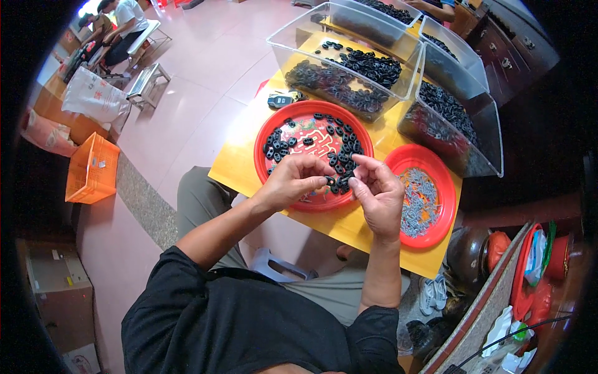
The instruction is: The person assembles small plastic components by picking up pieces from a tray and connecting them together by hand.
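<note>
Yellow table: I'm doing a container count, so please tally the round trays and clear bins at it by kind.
Red round trays: 2
Clear plastic bins: 4
Total: 6

For the left hand point(293, 179) I see room at 10 o'clock, across the red tray's rim point(257, 146) onto open yellow surface point(235, 159). Tall clear plastic bins point(281, 59) stand in the way from 12 to 2; a small gadget point(283, 100) sits at 11.
</note>
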The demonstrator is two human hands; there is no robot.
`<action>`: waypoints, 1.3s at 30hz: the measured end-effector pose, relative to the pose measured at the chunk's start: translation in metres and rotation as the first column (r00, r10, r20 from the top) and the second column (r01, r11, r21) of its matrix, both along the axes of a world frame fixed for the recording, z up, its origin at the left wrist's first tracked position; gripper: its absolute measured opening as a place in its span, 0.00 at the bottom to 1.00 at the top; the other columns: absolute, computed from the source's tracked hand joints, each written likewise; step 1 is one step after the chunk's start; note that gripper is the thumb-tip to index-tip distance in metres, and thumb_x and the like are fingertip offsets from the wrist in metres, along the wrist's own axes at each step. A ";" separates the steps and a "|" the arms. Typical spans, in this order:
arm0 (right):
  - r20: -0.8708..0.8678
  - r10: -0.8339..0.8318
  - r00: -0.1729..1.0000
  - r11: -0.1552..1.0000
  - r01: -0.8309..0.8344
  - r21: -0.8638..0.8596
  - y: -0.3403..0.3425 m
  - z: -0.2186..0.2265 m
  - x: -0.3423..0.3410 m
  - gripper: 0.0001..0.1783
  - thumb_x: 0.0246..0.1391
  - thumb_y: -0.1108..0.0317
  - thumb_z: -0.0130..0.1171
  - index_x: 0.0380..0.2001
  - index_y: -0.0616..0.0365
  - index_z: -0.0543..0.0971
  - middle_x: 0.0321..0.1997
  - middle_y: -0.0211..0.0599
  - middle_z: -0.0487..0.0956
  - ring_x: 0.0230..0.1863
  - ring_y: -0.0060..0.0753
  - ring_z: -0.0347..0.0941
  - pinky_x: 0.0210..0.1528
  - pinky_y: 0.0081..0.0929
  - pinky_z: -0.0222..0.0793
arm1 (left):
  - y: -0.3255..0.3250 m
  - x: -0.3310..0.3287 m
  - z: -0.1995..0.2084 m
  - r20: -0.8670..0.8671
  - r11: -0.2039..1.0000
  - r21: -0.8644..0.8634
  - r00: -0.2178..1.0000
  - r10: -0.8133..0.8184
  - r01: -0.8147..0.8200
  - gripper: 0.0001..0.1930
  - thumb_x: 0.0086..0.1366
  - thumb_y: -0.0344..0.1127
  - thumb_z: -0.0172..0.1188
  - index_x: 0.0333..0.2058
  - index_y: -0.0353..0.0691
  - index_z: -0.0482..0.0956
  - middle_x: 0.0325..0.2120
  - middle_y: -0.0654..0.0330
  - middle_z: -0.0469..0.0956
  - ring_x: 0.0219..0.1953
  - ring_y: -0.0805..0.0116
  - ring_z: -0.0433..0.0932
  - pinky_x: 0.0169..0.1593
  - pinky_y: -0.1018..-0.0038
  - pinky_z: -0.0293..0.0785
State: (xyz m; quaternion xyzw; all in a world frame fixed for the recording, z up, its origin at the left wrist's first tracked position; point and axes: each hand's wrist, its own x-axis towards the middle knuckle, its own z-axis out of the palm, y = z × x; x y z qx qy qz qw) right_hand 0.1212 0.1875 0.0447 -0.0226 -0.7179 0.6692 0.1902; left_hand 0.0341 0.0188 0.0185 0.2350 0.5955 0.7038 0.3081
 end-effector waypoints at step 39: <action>0.030 0.215 0.976 0.860 -0.204 0.468 -0.012 0.005 -0.007 0.23 0.41 0.78 0.63 0.45 0.64 0.75 0.30 0.37 0.73 0.28 0.27 0.73 0.31 0.22 0.70 | -0.012 0.002 0.014 0.033 0.993 0.111 0.999 0.028 -0.031 0.14 0.58 0.23 0.58 0.41 0.34 0.66 0.27 0.64 0.72 0.30 0.80 0.72 0.35 0.83 0.70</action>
